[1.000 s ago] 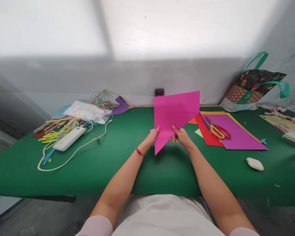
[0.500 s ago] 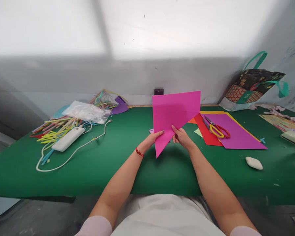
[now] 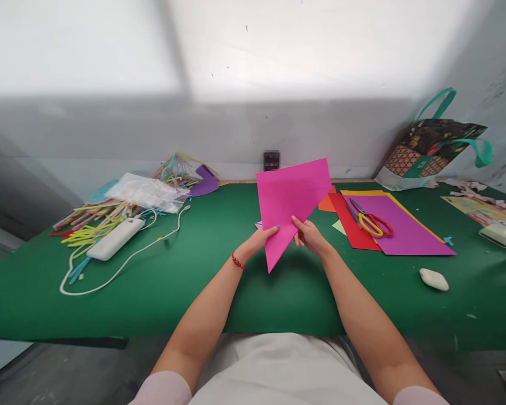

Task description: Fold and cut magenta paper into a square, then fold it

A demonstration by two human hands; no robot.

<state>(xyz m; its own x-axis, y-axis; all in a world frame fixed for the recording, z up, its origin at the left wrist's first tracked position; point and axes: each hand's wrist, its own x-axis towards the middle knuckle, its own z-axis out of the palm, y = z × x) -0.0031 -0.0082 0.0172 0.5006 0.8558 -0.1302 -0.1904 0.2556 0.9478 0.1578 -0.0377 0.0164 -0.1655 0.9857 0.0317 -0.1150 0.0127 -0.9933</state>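
A folded bright pink paper sheet [image 3: 289,199] is held upright above the green table [image 3: 194,264], its pointed corner down. My left hand [image 3: 261,239] pinches its lower left edge, a red bracelet on the wrist. My right hand [image 3: 307,236] pinches its lower right edge. Both hands are closed on the sheet just above the table's middle.
To the right lie red, yellow and purple sheets [image 3: 405,230] with yellow-handled scissors [image 3: 371,222] on top, a white eraser [image 3: 434,279] and a patterned bag [image 3: 434,149]. At the left sit coloured straws [image 3: 96,222], a plastic bag [image 3: 145,191], and a white power bank [image 3: 116,238] with cable.
The pink sheet has turned and shifted slightly left, so its upper right corner now looks narrower. Both hands keep their hold.
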